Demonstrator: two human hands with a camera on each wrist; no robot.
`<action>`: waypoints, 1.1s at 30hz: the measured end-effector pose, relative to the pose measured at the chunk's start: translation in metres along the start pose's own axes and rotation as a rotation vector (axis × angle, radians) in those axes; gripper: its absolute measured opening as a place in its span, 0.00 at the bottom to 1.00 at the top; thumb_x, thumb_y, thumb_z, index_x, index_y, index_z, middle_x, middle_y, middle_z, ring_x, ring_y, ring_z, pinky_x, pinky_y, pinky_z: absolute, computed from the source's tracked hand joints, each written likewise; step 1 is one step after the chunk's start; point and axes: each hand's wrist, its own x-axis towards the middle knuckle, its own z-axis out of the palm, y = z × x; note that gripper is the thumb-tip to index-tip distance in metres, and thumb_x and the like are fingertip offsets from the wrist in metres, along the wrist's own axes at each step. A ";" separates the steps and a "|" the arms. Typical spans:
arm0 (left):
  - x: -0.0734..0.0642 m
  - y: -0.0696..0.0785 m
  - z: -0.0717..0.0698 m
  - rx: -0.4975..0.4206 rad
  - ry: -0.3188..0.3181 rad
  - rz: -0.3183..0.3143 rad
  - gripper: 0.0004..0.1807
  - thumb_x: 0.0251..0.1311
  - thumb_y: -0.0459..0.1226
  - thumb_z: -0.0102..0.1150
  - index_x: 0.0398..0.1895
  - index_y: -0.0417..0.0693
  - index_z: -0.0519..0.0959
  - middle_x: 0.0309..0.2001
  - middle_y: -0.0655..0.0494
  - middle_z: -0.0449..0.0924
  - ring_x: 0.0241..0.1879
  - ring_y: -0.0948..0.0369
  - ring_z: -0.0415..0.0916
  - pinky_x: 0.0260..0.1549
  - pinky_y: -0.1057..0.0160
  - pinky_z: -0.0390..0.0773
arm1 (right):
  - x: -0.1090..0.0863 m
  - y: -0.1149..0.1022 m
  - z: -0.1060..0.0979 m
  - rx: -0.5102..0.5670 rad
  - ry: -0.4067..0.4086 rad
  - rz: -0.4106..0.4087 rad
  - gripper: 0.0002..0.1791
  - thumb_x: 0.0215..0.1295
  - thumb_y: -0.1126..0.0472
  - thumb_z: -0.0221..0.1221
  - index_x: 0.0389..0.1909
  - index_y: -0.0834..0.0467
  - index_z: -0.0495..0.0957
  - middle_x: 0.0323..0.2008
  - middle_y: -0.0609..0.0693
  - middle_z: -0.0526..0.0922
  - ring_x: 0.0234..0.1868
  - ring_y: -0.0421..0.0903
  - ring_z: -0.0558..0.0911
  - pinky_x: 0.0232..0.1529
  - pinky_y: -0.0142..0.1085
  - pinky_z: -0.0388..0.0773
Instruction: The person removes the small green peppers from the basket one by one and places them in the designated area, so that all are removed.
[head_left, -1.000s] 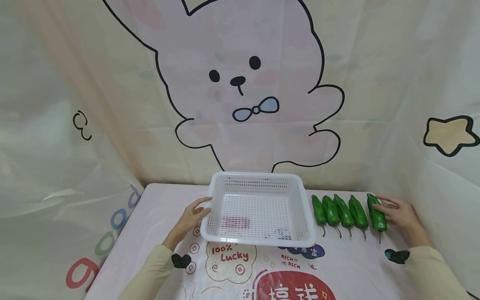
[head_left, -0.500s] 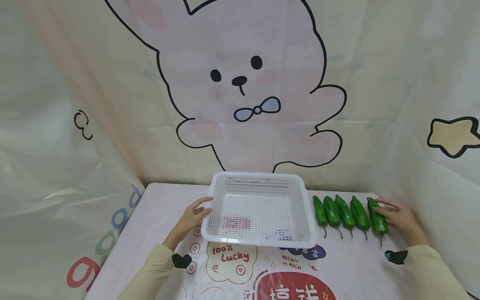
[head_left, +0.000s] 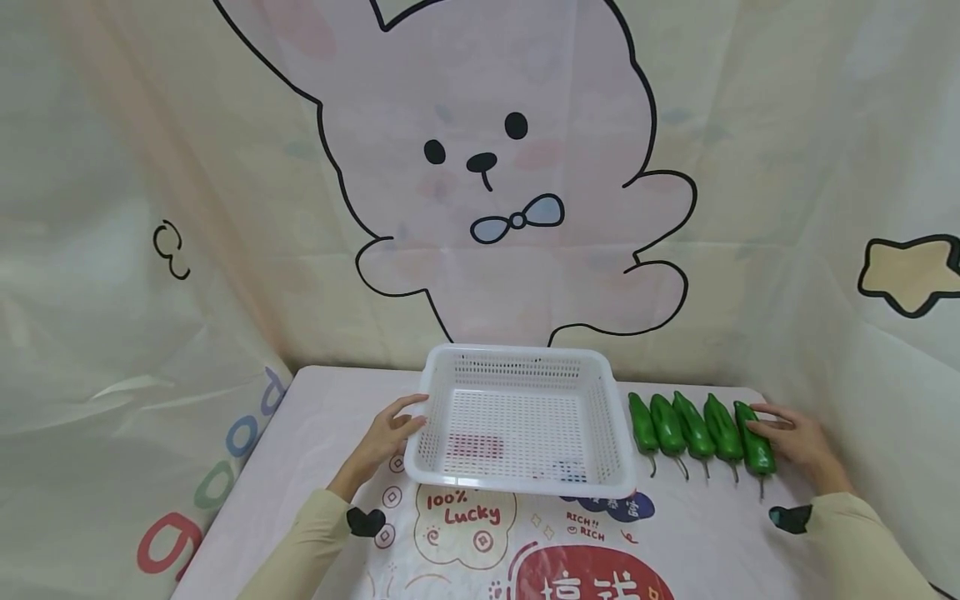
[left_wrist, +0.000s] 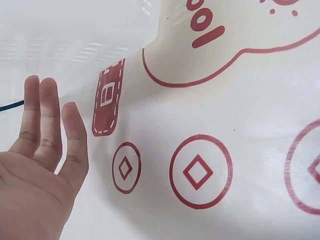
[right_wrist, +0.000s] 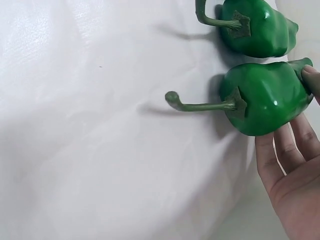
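A white perforated plastic basket [head_left: 517, 482] sits on the table. My left hand [head_left: 386, 433] touches its left side with finger and thumb tips; in the left wrist view several of its fingers [left_wrist: 49, 115] are extended beside the basket wall [left_wrist: 95, 30]. Right of the basket, several green peppers [head_left: 693, 427] lie side by side, stems towards me. My right hand [head_left: 801, 443] holds the rightmost green pepper [head_left: 756, 442] near its tip. In the right wrist view its thumb [right_wrist: 311, 82] lies on the pepper [right_wrist: 265, 97], with the fingers along the side.
A white cloth with red and blue prints [head_left: 585, 575] covers the table. Behind stands a curtain with a cartoon animal [head_left: 487, 275], and pale side curtains hang left and right. The basket's inside shows only the cloth's prints through its holes.
The rightmost pepper has slid slightly towards me and closer to its neighbour, with my right hand moving along. My left hand and the basket stay put.
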 end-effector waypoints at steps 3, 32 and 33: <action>0.000 0.000 0.000 -0.004 -0.007 -0.011 0.29 0.71 0.43 0.62 0.73 0.55 0.68 0.56 0.39 0.77 0.48 0.45 0.81 0.39 0.49 0.86 | -0.001 0.002 0.002 -0.022 -0.007 0.002 0.36 0.68 0.46 0.67 0.63 0.70 0.73 0.57 0.80 0.73 0.38 0.34 0.77 0.31 0.35 0.82; -0.001 0.002 0.000 -0.017 -0.012 -0.016 0.29 0.71 0.44 0.62 0.74 0.57 0.68 0.57 0.39 0.77 0.49 0.46 0.81 0.39 0.50 0.85 | -0.016 -0.036 -0.005 -0.148 -0.044 -0.157 0.42 0.73 0.47 0.62 0.74 0.70 0.58 0.65 0.77 0.66 0.62 0.77 0.67 0.37 0.30 0.77; 0.000 0.002 0.000 -0.017 -0.016 -0.015 0.29 0.71 0.44 0.62 0.74 0.56 0.68 0.57 0.39 0.77 0.49 0.46 0.81 0.39 0.50 0.85 | -0.019 -0.039 -0.005 -0.148 -0.049 -0.164 0.42 0.73 0.47 0.62 0.75 0.69 0.58 0.66 0.76 0.66 0.62 0.75 0.68 0.38 0.29 0.76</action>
